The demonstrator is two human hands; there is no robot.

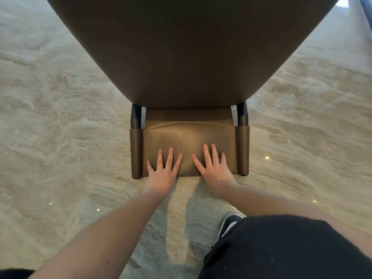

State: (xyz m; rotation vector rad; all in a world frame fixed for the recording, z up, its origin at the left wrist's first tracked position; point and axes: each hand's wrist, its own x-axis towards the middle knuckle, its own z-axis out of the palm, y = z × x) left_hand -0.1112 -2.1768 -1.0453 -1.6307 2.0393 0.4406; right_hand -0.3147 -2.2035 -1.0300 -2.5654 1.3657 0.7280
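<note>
A brown leather chair stands in front of me, seen from above and behind. Its backrest (189, 135) is a flat leather panel stretched between two black posts. My left hand (163, 170) lies flat on the lower left of the backrest, fingers straight and spread. My right hand (213, 168) lies flat on the lower right of it in the same way. Neither hand curls round anything. The chair's seat is hidden under a large brown rounded tabletop (187, 47) that fills the upper middle of the view.
A glossy beige marble-patterned floor (60, 117) surrounds the chair on both sides. My dark trouser leg (291, 248) and a black-and-white shoe (229, 222) are at the lower right. A dark post (365, 9) crosses the top right corner.
</note>
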